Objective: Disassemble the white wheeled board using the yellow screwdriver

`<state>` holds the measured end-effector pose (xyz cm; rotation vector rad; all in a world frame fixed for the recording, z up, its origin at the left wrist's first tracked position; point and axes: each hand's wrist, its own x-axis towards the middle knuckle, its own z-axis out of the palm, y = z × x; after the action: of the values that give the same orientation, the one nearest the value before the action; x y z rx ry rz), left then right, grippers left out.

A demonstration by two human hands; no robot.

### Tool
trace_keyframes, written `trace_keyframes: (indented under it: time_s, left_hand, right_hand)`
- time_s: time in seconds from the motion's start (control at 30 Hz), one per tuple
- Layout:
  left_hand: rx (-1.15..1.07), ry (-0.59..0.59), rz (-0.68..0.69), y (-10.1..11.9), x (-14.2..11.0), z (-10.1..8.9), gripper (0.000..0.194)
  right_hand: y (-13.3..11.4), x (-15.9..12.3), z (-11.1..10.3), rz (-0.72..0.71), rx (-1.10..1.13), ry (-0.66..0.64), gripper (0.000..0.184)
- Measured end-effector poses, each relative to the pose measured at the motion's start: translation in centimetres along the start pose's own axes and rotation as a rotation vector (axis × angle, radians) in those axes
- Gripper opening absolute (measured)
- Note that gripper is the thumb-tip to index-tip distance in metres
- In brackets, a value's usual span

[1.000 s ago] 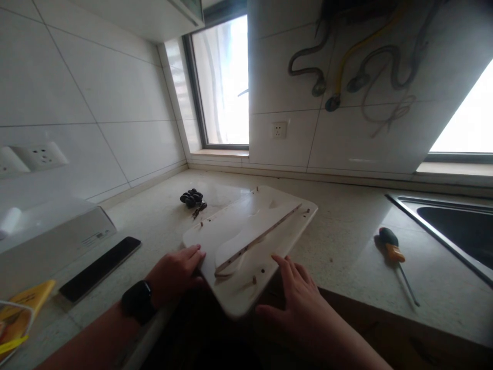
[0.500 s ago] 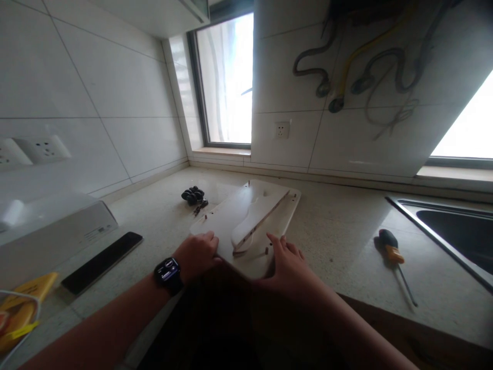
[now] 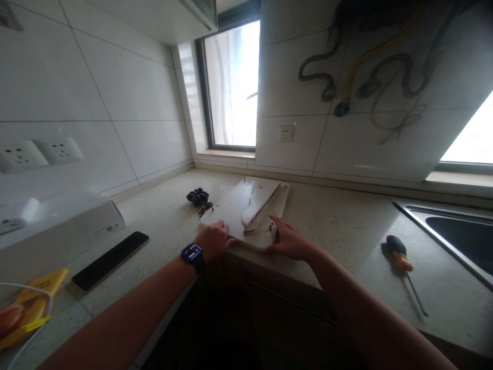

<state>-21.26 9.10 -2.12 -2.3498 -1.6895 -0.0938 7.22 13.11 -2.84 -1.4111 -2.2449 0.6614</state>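
Observation:
A white board with rounded corners [image 3: 231, 210] lies on the counter near its front edge, with small brown dowels standing up from it. On top of it rests a narrower, curved white panel [image 3: 259, 206] with holes along its edge. My left hand [image 3: 213, 239] grips the board's near left edge, fingers on top; a smartwatch [image 3: 192, 252] is on that wrist. My right hand [image 3: 285, 237] grips the near right corner, its fingers by a dowel. Just left of the board sits a pile of black knobs [image 3: 197, 196], with small dark pieces [image 3: 205, 208] beside it.
A screwdriver [image 3: 400, 259] with an orange and black handle lies on the right, before the sink [image 3: 412, 213]. On the left are a black phone [image 3: 111, 260], a white box [image 3: 77, 236] and a yellow item with a white cable [image 3: 33, 303].
Both hands have pushed the board forward, away from me, so it lies further onto the counter. The curved panel moved along with it. The view has shifted slightly.

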Motion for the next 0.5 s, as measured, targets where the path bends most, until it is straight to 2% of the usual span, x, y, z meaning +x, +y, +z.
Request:
trace_keyframes:
  time_s: [0.3,0.5]
  left_hand:
    - [0.01,0.035,-0.038,-0.1,1.7,1.3,0.072]
    - [-0.009,0.05,-0.036,-0.4,1.9,1.8,0.06]
  right_hand:
    - [1.8,3.5,-0.6,-0.061,0.035,-0.041,0.13]
    - [2.8,5.0,-0.6,-0.105,0.044,-0.042,0.13]
